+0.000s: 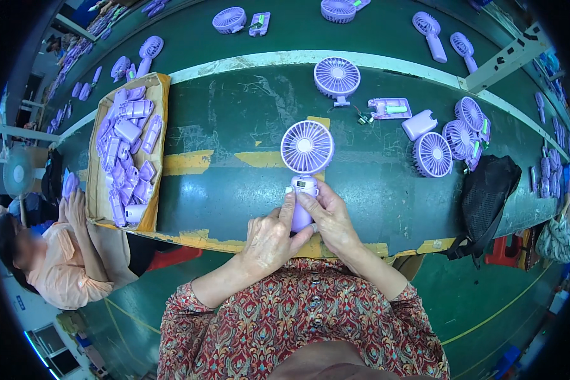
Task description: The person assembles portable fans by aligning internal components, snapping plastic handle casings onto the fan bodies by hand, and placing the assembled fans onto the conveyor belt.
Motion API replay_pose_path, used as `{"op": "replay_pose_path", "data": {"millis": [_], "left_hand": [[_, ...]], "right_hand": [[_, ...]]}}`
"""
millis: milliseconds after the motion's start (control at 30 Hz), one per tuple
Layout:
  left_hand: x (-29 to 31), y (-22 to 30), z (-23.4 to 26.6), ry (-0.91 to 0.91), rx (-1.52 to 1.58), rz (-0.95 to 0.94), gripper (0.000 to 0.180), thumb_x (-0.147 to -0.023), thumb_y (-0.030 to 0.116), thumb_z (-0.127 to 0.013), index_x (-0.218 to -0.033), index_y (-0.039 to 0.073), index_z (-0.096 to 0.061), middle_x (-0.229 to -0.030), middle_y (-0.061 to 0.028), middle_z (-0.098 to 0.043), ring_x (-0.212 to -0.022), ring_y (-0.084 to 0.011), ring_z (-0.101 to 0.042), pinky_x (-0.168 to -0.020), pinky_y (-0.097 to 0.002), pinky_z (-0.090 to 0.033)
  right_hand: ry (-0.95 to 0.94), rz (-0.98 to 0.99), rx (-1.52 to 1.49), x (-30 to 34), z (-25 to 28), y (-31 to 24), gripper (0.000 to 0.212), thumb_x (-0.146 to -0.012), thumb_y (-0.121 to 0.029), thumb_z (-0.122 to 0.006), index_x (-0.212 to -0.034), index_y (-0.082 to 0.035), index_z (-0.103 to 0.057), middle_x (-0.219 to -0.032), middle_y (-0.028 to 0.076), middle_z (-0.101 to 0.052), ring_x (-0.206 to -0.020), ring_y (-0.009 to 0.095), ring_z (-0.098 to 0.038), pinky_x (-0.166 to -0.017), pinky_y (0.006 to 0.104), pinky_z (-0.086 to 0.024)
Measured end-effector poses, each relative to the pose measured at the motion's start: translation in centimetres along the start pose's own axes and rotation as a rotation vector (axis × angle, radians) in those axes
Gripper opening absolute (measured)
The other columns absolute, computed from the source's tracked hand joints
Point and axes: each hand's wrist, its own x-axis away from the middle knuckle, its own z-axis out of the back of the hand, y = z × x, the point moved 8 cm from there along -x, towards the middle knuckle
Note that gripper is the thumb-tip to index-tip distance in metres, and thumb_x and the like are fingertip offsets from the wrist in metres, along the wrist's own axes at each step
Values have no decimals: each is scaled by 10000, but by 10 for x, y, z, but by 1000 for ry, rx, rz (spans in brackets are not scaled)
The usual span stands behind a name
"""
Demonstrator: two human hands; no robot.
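Observation:
A light purple handheld fan [306, 147] lies upright in front of me at the table's near side, its round grille pointing away and a small dark display on its neck. My left hand [267, 235] presses an index finger along the handle just below the display, its thumb near the handle's lower end. From the other side, my right hand [333, 218] grips the handle, thumb on the front and fingers curled round the edge. Part of the handle is hidden under my fingers. Beyond it stands another purple fan head [337, 77], beside an opened handle shell [389, 109] with a battery and wires.
A cardboard box [160, 136] full of purple casing parts sits at the left. Several fan heads [433, 154] and a loose handle cover [419, 125] lie at the right, near a black mesh bag [487, 190]. A co-worker [76, 253] sits at the left.

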Motion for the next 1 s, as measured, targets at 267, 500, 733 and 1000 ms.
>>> {"op": "replay_pose_path", "data": {"millis": [267,500,733,1000], "left_hand": [[3,-27,-54,-438,1085,300,415,-861,304,-613,-1009,-58,-474,-787,-92,-606,-627,-132,-610,-574,-281,-516],[-5,-7,-21,-140,794,37,274,-827,202,-576,-950,-41,-551,-743,-117,-614,-623,-199,-622,-561,-338,-494],[-15,-14,-23,-157,701,74,255,-817,184,-582,-914,-51,-562,-729,-120,-625,-637,-207,-635,-593,-336,-505],[-57,-62,63,248,516,42,307,-816,134,-619,-1080,-8,-553,-794,-61,-606,-675,-118,-588,-624,-291,-495]], "right_hand": [[-98,91,-350,6,2,-10,411,-909,-129,-538,-1278,-2,-409,-1222,134,-528,-1156,209,-501,-995,367,-403],[-88,121,-248,12,-7,-27,473,-873,-136,-592,-1278,-1,-390,-1171,162,-545,-1079,253,-560,-930,383,-463],[-65,86,-275,-1,-2,-23,467,-865,-145,-603,-1260,3,-401,-1133,158,-559,-1045,232,-571,-907,366,-467],[296,454,781,40,48,-60,460,-909,-127,-513,-1309,33,-353,-1276,210,-482,-1188,281,-478,-996,372,-366]]}}
